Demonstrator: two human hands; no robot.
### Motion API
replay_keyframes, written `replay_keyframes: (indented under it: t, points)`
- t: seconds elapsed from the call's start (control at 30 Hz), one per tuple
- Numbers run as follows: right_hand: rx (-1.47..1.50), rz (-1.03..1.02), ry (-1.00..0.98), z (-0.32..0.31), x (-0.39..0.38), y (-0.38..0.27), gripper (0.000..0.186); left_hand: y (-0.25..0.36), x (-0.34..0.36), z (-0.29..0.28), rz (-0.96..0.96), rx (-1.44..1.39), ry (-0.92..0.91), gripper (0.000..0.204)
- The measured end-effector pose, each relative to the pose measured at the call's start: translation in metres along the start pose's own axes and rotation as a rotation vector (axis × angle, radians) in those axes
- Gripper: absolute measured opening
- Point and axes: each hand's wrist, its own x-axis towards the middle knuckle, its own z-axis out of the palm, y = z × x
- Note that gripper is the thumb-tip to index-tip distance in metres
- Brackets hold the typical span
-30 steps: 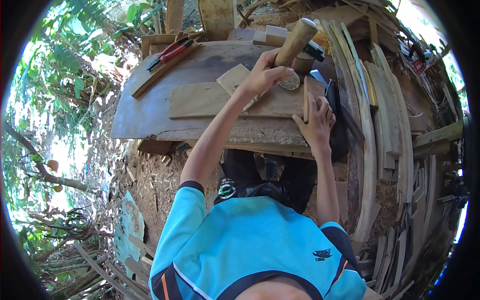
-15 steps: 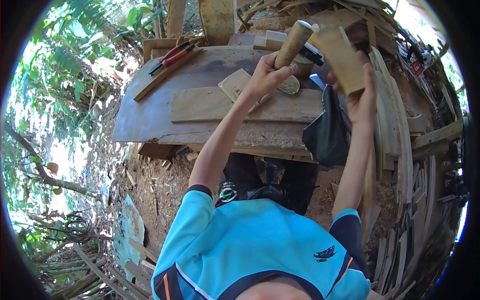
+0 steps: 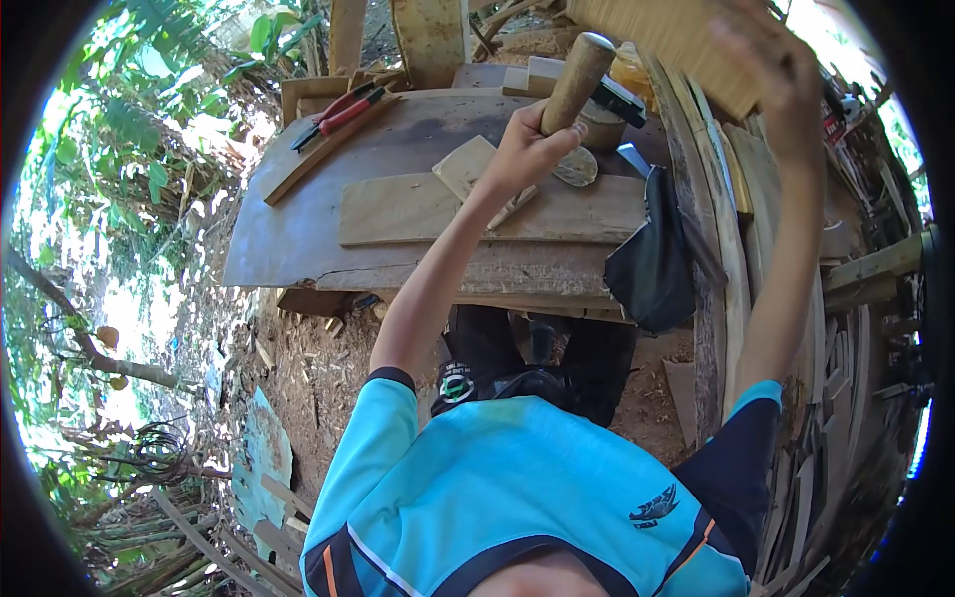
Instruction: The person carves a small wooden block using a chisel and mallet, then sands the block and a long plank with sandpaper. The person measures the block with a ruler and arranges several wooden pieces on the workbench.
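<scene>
My left hand (image 3: 532,149) is wrapped round the thick wooden handle of a chisel (image 3: 579,85), whose pale-rimmed end tilts up and away to the right. The blade end is mostly hidden by my hand. Under it, a small square-cut wood piece (image 3: 463,169) lies at an angle on a longer flat board (image 3: 398,211). My right hand (image 3: 781,85), smeared by motion, is raised at the upper right with a wooden block (image 3: 662,35) in its grip. The block is partly cut off by the picture's top edge.
Red-handled pliers (image 3: 350,111) rest on a wood strip at the workbench's (image 3: 284,239) far left. A dark cloth (image 3: 652,264) hangs over its front right edge. Just right of my left hand stand a round wooden piece (image 3: 600,129) and a black object (image 3: 619,101). Long planks (image 3: 731,249) line the right side.
My right hand has swung up and to the right with the wooden block, away from the chisel. My left hand and the chisel have barely moved.
</scene>
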Motion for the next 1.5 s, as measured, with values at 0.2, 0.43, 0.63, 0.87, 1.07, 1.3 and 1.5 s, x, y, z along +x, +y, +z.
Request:
replay_keyframes:
  t: [0.2, 0.43, 0.63, 0.87, 1.07, 1.3, 1.5]
  points:
    - [-0.315, -0.211, -0.142, -0.004, 0.003, 0.036, 0.042, -0.001, -0.002, -0.003, 0.005, -0.035, 0.004, 0.006]
    - [0.441, 0.088, 0.038, -0.005, -0.001, -0.016, 0.041, -0.002, 0.002, 0.001, 0.043, -0.048, 0.0, 0.008]
    - [-0.016, -0.143, -0.263, -0.014, 0.023, 0.001, 0.04, 0.0, 0.0, 0.003, 0.029, 0.022, -0.018, 0.009]
    - [-0.041, -0.071, -0.25, 0.005, 0.0, 0.043, 0.038, -0.003, 0.001, -0.002, -0.01, 0.019, -0.025, 0.008]
    - [0.115, 0.329, 0.111, 0.045, -0.094, 0.075, 0.033, -0.007, 0.016, -0.018, -0.218, -0.265, 0.08, 0.015]
    - [0.135, 0.369, -0.049, 0.113, -0.211, 0.067, 0.037, -0.009, 0.006, -0.072, -0.3, -0.554, 0.077, 0.028]
    - [0.153, 0.375, -0.118, 0.106, -0.208, 0.067, 0.04, 0.009, -0.008, -0.059, -0.106, -0.46, 0.315, 0.024]
